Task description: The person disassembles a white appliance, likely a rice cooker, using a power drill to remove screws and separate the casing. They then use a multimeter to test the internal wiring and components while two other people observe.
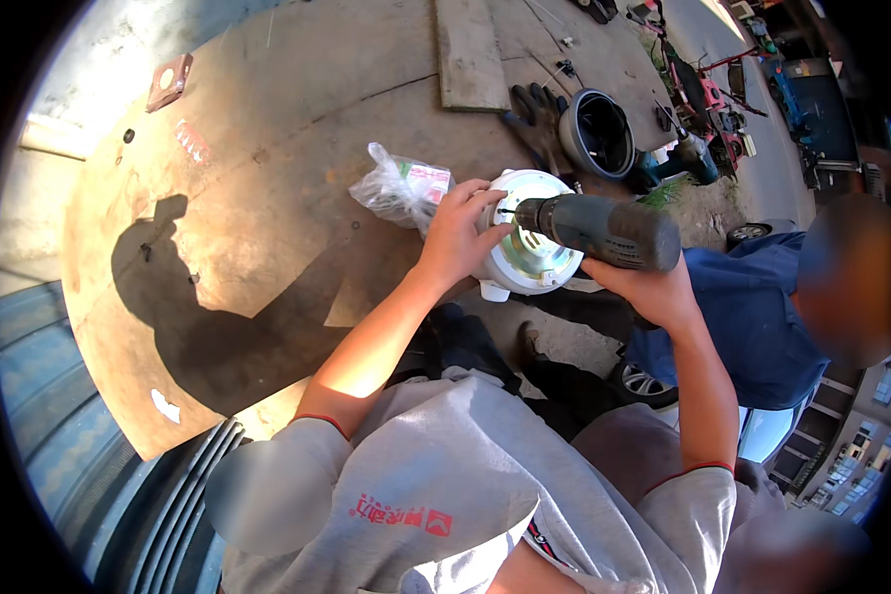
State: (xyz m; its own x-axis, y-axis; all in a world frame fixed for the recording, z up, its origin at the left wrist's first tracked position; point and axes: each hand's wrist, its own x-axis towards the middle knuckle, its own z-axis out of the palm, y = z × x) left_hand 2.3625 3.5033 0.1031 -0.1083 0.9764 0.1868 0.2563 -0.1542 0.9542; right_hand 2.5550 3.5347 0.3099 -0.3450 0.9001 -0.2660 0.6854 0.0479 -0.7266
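Note:
My right hand (pixel 653 287) is wrapped round the handle of a dark teal cordless drill (pixel 604 230). The drill lies level, its thin bit pointing left at the near face of a round white housing (pixel 510 281). A shiny yellowish metal disc (pixel 540 259) sits inside that housing. With thumb and fingers, my left hand (pixel 460 230) grips the housing's left rim, close to the bit's tip. Whether the bit is seated in a screw is too small to tell. The drill body hides much of the disc.
Left of the housing lies a clear plastic bag (pixel 391 188) on the brown table (pixel 297 129). Beyond are a wooden board (pixel 470 59), a dark work glove (pixel 537 124), a grey round tub (pixel 574 134) and another power drill (pixel 693 158). A person in blue (pixel 742 307) is close on the right.

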